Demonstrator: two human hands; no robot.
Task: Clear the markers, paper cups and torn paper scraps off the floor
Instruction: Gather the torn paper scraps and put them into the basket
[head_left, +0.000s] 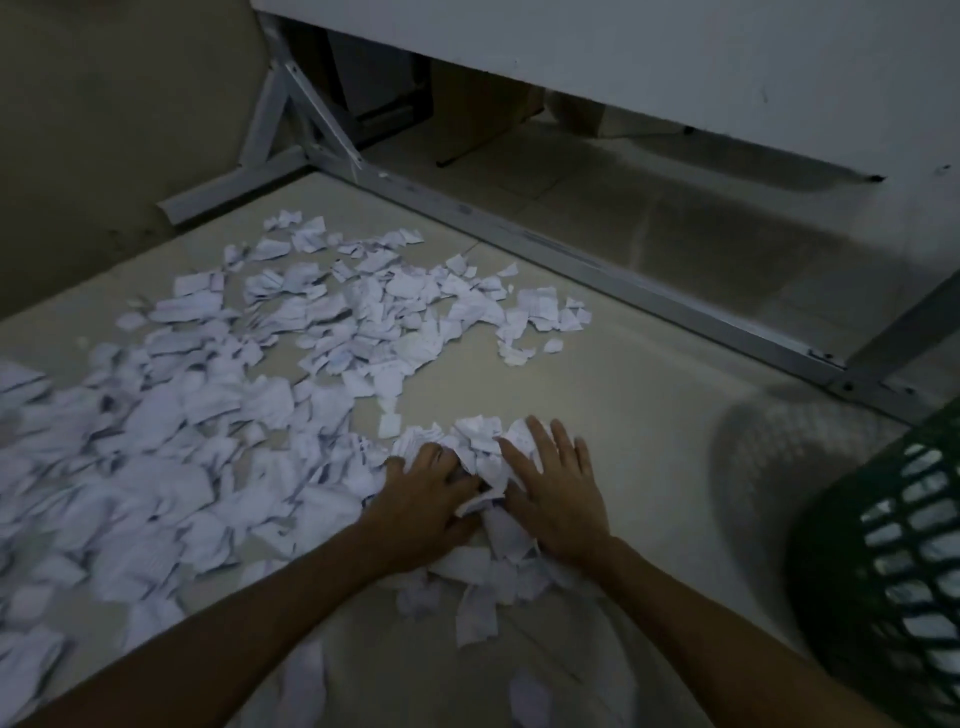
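Note:
Torn white paper scraps (291, 332) cover the pale floor from the far left to the middle. A small heap of scraps (480, 441) is bunched between my two hands near the middle of the view. My left hand (423, 499) lies flat on the heap's left side, fingers spread over the paper. On the heap's right side my right hand (558, 488) rests with straight fingers. More scraps (475, 613) lie under and behind my wrists. No markers or paper cups show in the dim view.
A dark green lattice basket (883, 561) stands at the right edge, with pale contents showing through its holes. A grey metal table frame (597, 270) runs diagonally across the floor behind the scraps. A white tabletop (675, 67) overhangs at the top.

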